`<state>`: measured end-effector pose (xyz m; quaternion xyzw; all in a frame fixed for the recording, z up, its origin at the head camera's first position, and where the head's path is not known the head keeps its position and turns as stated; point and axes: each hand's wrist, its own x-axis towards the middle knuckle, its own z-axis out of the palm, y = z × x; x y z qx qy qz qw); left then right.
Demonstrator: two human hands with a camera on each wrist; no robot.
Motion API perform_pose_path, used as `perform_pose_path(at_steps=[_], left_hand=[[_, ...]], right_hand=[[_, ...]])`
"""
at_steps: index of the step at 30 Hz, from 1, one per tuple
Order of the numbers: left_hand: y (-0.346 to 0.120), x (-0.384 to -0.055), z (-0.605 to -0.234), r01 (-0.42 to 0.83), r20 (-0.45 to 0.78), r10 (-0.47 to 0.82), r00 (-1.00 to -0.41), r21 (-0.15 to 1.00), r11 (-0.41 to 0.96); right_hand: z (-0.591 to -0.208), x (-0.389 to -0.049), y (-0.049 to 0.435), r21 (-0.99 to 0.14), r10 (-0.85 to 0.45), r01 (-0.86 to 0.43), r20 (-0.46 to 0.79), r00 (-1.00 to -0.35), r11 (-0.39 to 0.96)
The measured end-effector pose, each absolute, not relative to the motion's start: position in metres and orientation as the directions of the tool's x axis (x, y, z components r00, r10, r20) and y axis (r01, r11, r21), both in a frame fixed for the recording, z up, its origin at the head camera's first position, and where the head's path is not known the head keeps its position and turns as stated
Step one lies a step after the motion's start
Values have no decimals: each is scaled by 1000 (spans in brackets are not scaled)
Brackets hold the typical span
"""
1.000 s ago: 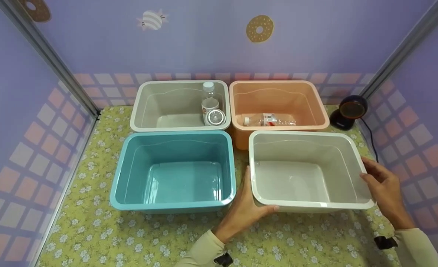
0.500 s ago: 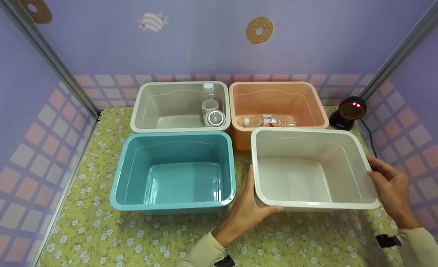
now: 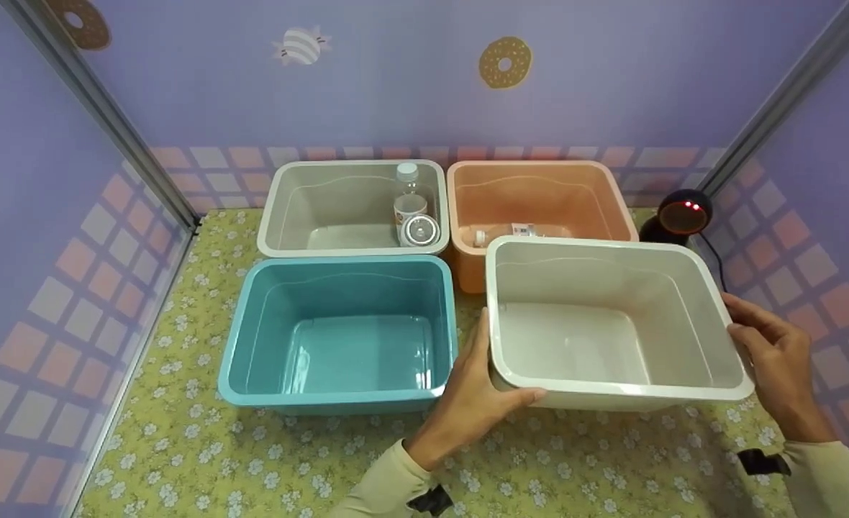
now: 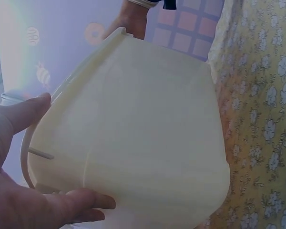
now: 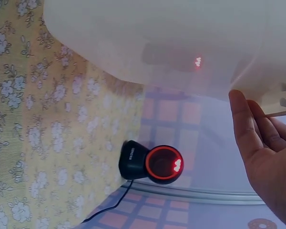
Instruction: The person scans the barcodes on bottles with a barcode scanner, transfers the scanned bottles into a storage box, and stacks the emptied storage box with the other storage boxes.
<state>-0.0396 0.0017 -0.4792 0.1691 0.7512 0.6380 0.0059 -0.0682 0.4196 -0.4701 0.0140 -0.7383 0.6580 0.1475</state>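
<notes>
Between my two hands is a cream plastic storage bin point(image 3: 575, 345), bare inside and appearing raised and tilted slightly. My left hand point(image 3: 464, 399) grips its near left corner; in the left wrist view the thumb point(image 4: 31, 112) lies at the rim and the fingers point(image 4: 81, 204) press the wall. On the opposite side, my right hand point(image 3: 777, 360) holds the right end by the rim. Fingertips of that hand point(image 5: 269, 148) reach beneath the rim in the right wrist view. The bin's near rim hides part of the orange bin point(image 3: 539, 169) behind it.
A teal bin point(image 3: 338, 403) stands on the left. Behind it, a grey bin point(image 3: 273, 208) contains an upright clear bottle point(image 3: 409, 194) and a can point(image 3: 420, 230). Another bottle point(image 3: 524, 230) lies in the orange bin. A black scanner point(image 3: 683, 216) with red lights stands far right.
Both hands have moved the cream bin slightly right and up, so it now covers more of the orange bin and its bottle. The scanner's red lights have come on.
</notes>
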Motion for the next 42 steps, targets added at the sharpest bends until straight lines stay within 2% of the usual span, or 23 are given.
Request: perform_pose_path(at_steps=[11,15,30,42], left_hand=[[-8,-41,-453,207,163,263,-951,967,150],[-12,-41,-444,229,188,277,-942,966,122],[-26,-44,-415,288,252,318,-914,955,70],[-39,-48,-395,295,269,339,-902,955,26]], right_hand=[[-451,-65,410,-971,237,-237,227,-945,-12],[-445,-64,407,-964,251,-261,240,-938,-52],[-419,-58,401,-941,234,-340,331,-914,6],[-400,-59,397,-921,194,-385,368,-909,-55]])
